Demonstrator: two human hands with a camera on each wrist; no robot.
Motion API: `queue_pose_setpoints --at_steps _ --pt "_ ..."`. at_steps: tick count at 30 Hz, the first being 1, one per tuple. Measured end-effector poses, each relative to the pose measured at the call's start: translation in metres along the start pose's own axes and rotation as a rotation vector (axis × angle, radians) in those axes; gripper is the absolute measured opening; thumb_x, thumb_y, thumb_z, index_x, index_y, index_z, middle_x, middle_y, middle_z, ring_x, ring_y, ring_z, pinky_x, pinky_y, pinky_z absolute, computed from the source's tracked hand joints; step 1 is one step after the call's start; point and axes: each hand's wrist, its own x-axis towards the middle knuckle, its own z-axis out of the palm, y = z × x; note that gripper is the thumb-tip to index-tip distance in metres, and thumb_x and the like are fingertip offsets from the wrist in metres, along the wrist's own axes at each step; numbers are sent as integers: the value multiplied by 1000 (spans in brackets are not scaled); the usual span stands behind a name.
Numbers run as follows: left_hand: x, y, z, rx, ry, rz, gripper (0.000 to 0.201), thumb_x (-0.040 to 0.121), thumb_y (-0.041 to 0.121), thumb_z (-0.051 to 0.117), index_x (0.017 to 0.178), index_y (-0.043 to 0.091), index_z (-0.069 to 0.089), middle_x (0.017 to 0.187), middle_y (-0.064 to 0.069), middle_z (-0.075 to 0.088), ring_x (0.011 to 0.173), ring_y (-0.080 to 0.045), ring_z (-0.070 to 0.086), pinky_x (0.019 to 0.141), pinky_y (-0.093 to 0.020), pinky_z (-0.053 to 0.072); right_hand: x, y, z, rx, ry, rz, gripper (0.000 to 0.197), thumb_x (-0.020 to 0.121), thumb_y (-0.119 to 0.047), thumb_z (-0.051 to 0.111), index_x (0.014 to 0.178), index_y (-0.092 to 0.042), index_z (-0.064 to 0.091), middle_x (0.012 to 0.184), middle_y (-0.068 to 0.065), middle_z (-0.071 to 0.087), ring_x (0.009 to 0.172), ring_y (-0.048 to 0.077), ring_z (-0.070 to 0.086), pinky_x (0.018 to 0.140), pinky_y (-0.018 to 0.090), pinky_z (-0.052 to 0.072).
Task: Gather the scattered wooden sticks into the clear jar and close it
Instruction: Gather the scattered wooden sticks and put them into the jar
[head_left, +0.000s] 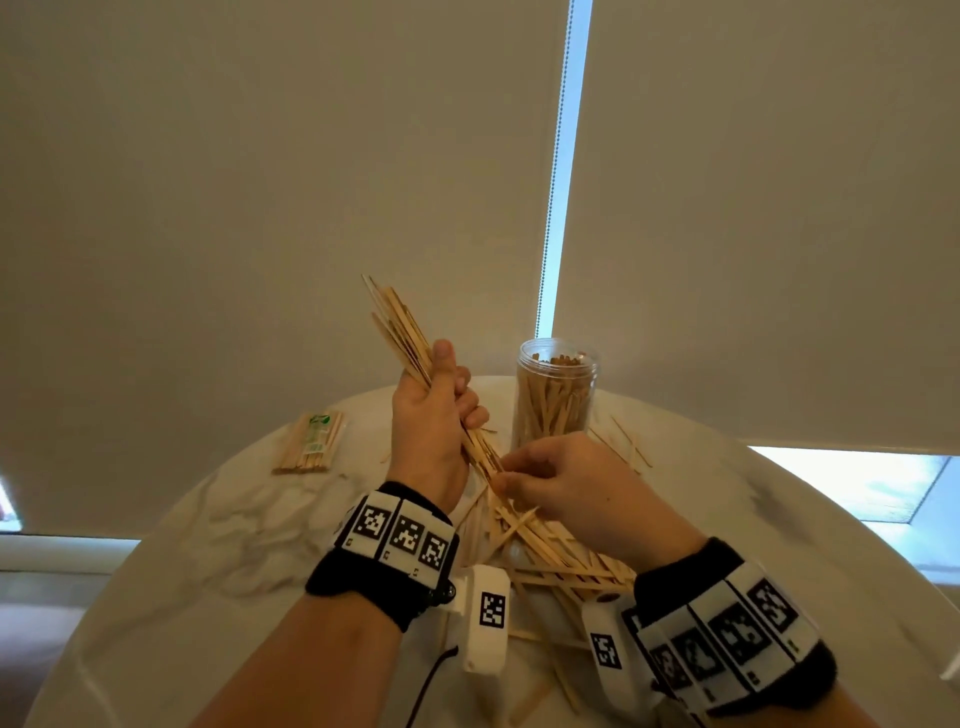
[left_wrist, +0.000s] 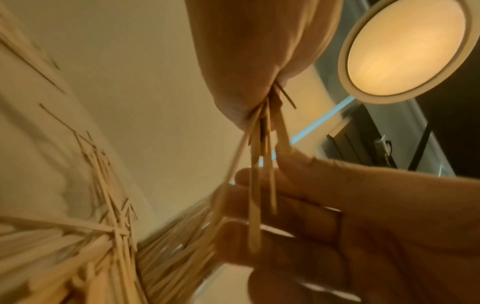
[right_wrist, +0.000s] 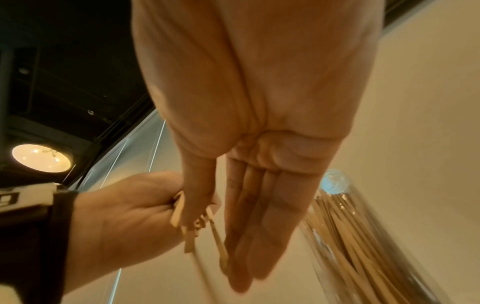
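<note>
— While your left hand (head_left: 434, 415) is fisted round the bundle of sticks (head_left: 402, 332), where does that bundle sit?

— Above the table, tilted, its free ends fanning toward 11 o'clock from your fist. The lower ends come out below your palm and meet your right hand (head_left: 563, 480). From the left wrist view those ends are blurred, so you can't count them.

— And the right hand's grip?

— Its fingers are nearly straight, lying alongside the lower ends, with the thumb against them. Whether it truly pinches them you cannot tell; the contact point is hidden behind your knuckles in the head view and smeared in the right wrist view.

— The clear jar (head_left: 556, 397)?

— Upright, lid off, at 1 o'clock from your hands and just beside the right one, already partly filled with sticks. No lid shows in any view.

— What else is out there?

— The loose pile of sticks (head_left: 545, 551) lies under your wrists at 6 o'clock, partly covered by the wrist cameras. A wrapped packet of sticks (head_left: 310, 444) lies at 9 o'clock on the marble table (head_left: 182, 545), well apart. The table's near edge is cut off.
</note>
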Motion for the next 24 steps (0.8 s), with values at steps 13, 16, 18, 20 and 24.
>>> queue_pose_setpoints --at_steps 13,16,18,20,24 --pt "3 4 3 -166 67 -1 14 102 31 52 100 17 50 64 4 42 51 -7 36 46 -21 36 -6 -9 -12 35 -148 -25 23 101 -32 56 92 -18 72 80 4 74 74 20 70 78 38 60" --pt "9 15 -2 -174 109 43 15 102 32 51 96 19 49 64 4 42 51 -7 36 47 -22 37 -8 -5 -20 -43 -152 20 24 100 -34 58 89 -21 75 74 -2 73 60 6 64 65 24 54" --pt "16 25 -9 -177 141 92 15 103 32 51 94 19 50 64 4 42 51 -7 35 47 -22 36 -10 0 -27 -61 -152 68 22 99 -32 60 87 -22 76 71 -5 72 55 0 61 61 20 50" --pt "21 33 -17 -161 176 127 17 103 33 51 93 19 50 64 5 41 50 -7 34 46 -21 34 -11 5 -36 -55 -93 124 19 98 -27 61 86 -23 75 71 -4 72 53 0 59 58 19 49" --pt "21 26 -22 -81 203 74 18 101 37 53 96 19 53 62 6 41 49 -7 29 43 -21 27 -13 11 -57 56 95 187 20 99 -23 59 89 -17 75 74 3 73 60 11 64 65 32 57"
